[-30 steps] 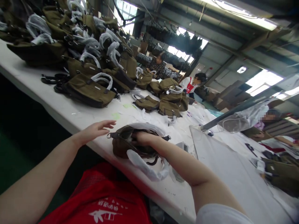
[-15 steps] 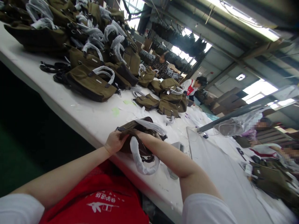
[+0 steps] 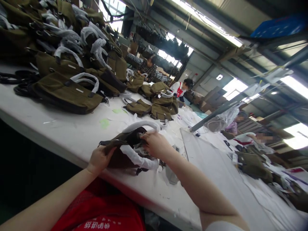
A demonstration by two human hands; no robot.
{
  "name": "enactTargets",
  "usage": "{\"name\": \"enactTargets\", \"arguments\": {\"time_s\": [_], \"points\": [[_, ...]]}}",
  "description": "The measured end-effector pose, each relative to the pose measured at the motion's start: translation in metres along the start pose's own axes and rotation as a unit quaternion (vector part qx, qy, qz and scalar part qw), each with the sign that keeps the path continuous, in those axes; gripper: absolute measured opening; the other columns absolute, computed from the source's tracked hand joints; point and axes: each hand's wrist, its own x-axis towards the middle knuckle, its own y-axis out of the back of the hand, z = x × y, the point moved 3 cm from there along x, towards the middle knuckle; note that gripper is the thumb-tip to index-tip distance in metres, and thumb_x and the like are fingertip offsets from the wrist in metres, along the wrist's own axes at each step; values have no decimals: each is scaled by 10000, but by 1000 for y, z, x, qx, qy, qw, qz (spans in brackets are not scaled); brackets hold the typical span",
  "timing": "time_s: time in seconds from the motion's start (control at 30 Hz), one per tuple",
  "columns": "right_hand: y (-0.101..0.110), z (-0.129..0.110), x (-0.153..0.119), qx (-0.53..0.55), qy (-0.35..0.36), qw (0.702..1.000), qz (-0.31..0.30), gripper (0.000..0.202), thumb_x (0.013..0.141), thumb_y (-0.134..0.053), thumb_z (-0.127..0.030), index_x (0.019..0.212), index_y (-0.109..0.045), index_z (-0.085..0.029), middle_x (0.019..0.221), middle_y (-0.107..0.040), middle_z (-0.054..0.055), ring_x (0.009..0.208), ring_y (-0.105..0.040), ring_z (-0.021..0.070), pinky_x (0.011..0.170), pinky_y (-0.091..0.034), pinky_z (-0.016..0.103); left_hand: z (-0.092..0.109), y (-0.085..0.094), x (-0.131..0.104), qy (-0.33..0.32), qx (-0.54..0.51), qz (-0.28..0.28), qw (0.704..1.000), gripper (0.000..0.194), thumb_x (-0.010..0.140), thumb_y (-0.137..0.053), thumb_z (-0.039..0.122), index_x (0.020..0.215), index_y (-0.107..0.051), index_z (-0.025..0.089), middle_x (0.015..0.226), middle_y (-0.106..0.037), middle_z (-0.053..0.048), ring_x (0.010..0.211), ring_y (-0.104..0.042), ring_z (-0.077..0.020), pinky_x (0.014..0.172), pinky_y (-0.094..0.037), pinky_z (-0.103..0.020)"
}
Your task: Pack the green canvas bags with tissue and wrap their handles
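Observation:
A dark olive handbag point(image 3: 119, 158) stands at the near table edge, its zipped mouth spread apart. Both of its handles point(image 3: 141, 160) are wrapped in whitish film. My left hand point(image 3: 99, 159) is closed on the left end of the bag's rim, thumb on the near side. At the right end of the opening, my right hand point(image 3: 155, 144) has its fingers curled on the rim, under the far handle. Some pale, crumpled material shows inside the mouth. The fingertips of my right hand are partly hidden by the bag.
Olive bags point(image 3: 68, 91) with wrapped handles are heaped on the white table point(image 3: 72, 134) at the left, and a smaller group point(image 3: 161, 99) lies farther back. A grey object point(image 3: 172, 175) stands right of my bag. A slanted metal pole point(image 3: 214, 112) rises beyond. Several people work around.
My right hand has come out from deep inside the bag to its right rim. The mouth is spread wider, and my left hand still grips the left end. The view has turned right.

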Motion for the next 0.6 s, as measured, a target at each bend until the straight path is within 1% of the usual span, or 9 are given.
{"name": "enactTargets", "arguments": {"time_s": [0.03,0.1,0.17,0.23,0.33,0.43,0.5,0.53,0.6], "points": [[-1,10,-8,-26,-29,999,9,348,856,-610,-269,1187,-648,-168,1172,-675,136,1123,-610,283,911,-470,340,1,-1,-1,-2,1,1,1000,473,924,-376,453,865,-756,177,814,-751,-132,821,-705,-298,763,-512,-361],[-7,25,-18,-52,-74,996,-9,335,803,-652,-269,1126,-664,-183,1113,-695,124,1042,-647,284,840,-484,330,1,-3,-2,-7,3,4,1000,476,922,-368,453,863,-754,182,823,-754,-135,834,-706,-305,775,-515,-371],[-15,30,-22,-47,-80,995,-34,329,782,-662,-275,1104,-669,-205,1109,-706,104,1018,-662,275,811,-486,315,1,-4,-4,-14,4,6,1000,478,919,-364,456,866,-753,183,834,-757,-139,837,-707,-311,771,-519,-378],[-20,28,-21,-39,-56,996,-50,371,765,-671,-278,1129,-662,-210,1137,-709,97,1036,-664,281,812,-491,314,0,-4,-5,-18,4,2,1000,474,915,-365,456,858,-751,188,836,-760,-136,826,-709,-312,760,-519,-380],[-23,18,-9,-41,-19,996,-81,404,746,-674,-222,1144,-665,-150,1156,-706,135,1074,-655,308,852,-502,334,-1,-3,-5,-5,-3,-14,1000,492,908,-354,473,849,-743,177,833,-756,-146,831,-708,-322,762,-515,-383],[-27,11,11,-5,-17,992,-129,387,709,-667,-102,1095,-692,-92,1161,-700,184,1104,-645,321,907,-499,345,-1,-2,-3,30,-7,-28,999,535,894,-348,507,874,-733,135,878,-743,-187,916,-695,-354,815,-503,-398],[-30,12,27,45,-39,987,-151,330,694,-658,-62,1017,-723,-83,1129,-713,194,1079,-658,325,911,-505,360,-1,-1,2,46,0,-36,998,547,900,-335,506,926,-727,125,941,-738,-196,979,-683,-363,847,-496,-401],[-32,14,34,75,-57,984,-153,278,707,-650,-70,971,-736,-89,1092,-726,187,1043,-672,322,894,-516,371,-1,0,5,52,4,-42,998,553,910,-322,503,961,-722,125,970,-736,-195,1004,-677,-366,850,-496,-402],[-36,23,43,137,-99,976,-136,181,754,-639,-133,895,-752,-118,986,-755,153,943,-699,309,835,-544,387,-2,0,13,71,10,-53,996,588,931,-285,513,1005,-714,116,985,-731,-201,1027,-670,-375,824,-506,-406]]}}
